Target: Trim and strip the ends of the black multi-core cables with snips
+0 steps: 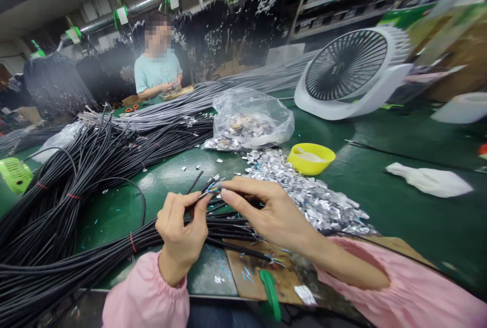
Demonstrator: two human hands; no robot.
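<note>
My left hand pinches a black cable near its stripped end, thumb against forefinger. Thin coloured wires, blue and yellow among them, stick out of that end toward the right. My right hand has thumb and forefinger closed on the tips of these wires. Under both hands runs a bundle of black cables, tied with a red band; several of its ends show bare coloured wires. A heap of silver foil scraps lies just beyond my right hand.
Behind the foil are a yellow bowl, a clear plastic bag of scraps and a white fan. More black cables cover the left side. A green-handled tool lies by the front edge. Across the table sits another person.
</note>
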